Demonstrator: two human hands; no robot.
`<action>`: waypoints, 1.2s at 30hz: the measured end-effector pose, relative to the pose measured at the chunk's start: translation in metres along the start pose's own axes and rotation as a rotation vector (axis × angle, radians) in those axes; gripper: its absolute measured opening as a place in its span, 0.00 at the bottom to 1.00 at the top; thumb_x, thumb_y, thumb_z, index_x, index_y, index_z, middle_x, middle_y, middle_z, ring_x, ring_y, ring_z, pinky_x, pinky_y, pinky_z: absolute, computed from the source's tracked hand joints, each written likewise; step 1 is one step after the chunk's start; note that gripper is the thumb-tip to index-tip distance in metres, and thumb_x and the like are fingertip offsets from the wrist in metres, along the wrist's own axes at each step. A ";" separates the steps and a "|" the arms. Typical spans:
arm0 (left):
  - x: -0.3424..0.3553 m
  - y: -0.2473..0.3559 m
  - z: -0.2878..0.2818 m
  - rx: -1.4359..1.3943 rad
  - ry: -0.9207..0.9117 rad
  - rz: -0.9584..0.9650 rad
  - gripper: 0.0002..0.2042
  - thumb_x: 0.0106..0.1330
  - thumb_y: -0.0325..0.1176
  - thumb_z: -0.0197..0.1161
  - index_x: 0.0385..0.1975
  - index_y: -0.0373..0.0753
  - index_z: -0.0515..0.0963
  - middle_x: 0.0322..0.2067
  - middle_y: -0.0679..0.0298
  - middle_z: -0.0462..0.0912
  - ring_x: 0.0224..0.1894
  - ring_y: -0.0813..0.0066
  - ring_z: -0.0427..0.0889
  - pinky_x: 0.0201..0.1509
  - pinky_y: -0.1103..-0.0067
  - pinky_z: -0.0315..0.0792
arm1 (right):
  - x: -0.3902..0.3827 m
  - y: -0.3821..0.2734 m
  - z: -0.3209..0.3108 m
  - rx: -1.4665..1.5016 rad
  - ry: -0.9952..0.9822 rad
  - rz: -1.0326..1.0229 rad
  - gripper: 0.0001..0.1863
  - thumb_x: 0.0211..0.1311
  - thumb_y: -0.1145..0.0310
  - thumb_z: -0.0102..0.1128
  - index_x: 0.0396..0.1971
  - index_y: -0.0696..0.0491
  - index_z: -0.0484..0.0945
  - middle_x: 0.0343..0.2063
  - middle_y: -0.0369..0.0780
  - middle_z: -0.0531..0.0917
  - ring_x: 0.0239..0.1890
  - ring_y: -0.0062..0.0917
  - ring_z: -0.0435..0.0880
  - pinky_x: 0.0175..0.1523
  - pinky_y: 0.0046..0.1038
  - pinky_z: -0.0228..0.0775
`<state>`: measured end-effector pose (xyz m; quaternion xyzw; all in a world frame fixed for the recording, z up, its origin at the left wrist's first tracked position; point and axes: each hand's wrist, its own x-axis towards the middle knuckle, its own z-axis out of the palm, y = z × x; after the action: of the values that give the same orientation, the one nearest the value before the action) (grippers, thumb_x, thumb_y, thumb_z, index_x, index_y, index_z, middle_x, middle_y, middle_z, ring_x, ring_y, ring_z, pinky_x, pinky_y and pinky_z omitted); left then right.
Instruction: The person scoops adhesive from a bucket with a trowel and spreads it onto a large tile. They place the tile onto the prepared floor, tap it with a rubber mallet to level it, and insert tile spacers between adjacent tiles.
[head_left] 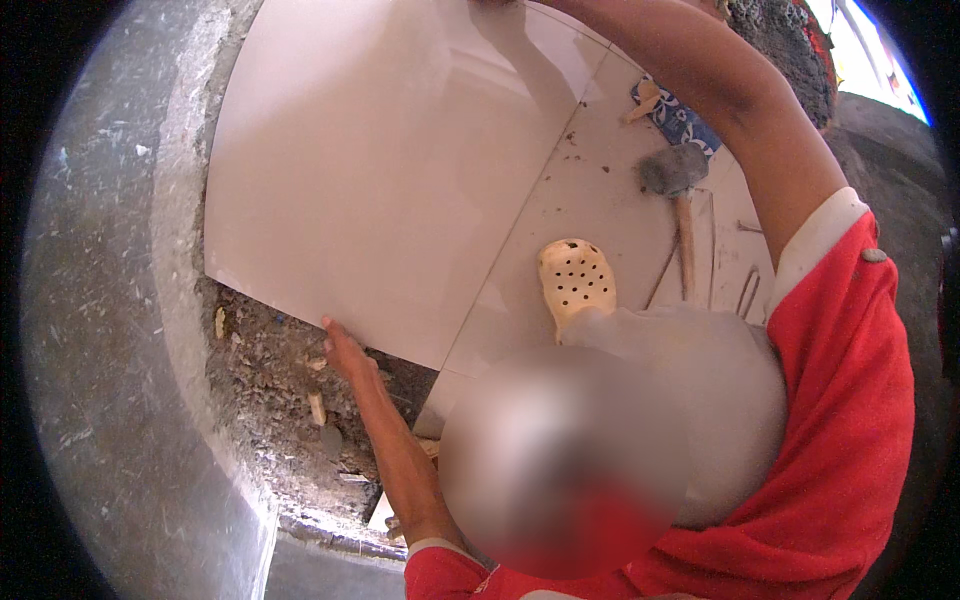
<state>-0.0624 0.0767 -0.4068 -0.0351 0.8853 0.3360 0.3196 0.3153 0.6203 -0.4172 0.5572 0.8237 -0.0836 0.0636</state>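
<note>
likely for balance, holding the tile point(380, 180), left of the mallet point(674, 170), by its near edge with left fingers point(333, 332), and reaching its far edge with right fingers point(495, 2) too cropped to tell any grasp.

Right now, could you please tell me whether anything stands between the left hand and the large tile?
Nothing visible does: the left hand touches the near edge of the large tile. The mallet lies off to the right.
</note>
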 end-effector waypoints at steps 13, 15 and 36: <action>-0.017 0.015 -0.008 0.237 -0.026 0.153 0.26 0.69 0.58 0.66 0.34 0.35 0.73 0.29 0.62 0.77 0.30 0.73 0.76 0.37 0.70 0.77 | -0.147 0.005 -0.031 0.288 0.261 -0.172 0.12 0.70 0.66 0.55 0.31 0.59 0.78 0.30 0.52 0.84 0.35 0.47 0.84 0.36 0.48 0.72; -0.019 0.017 -0.009 0.301 -0.025 0.172 0.26 0.68 0.57 0.67 0.32 0.36 0.72 0.29 0.62 0.77 0.30 0.73 0.77 0.35 0.71 0.77 | -0.253 0.021 -0.034 0.351 0.451 -0.055 0.13 0.73 0.63 0.56 0.47 0.56 0.80 0.40 0.49 0.84 0.44 0.45 0.84 0.49 0.44 0.74; -0.020 0.018 -0.008 0.215 0.001 0.100 0.26 0.67 0.55 0.68 0.42 0.35 0.72 0.37 0.57 0.77 0.39 0.66 0.79 0.42 0.67 0.79 | -0.371 0.003 -0.021 0.653 0.125 0.042 0.23 0.64 0.67 0.67 0.54 0.56 0.69 0.44 0.54 0.78 0.45 0.50 0.80 0.46 0.44 0.72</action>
<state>-0.0553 0.0823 -0.3803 0.0434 0.9170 0.2549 0.3038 0.4558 0.2891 -0.3239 0.5690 0.7441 -0.3075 -0.1673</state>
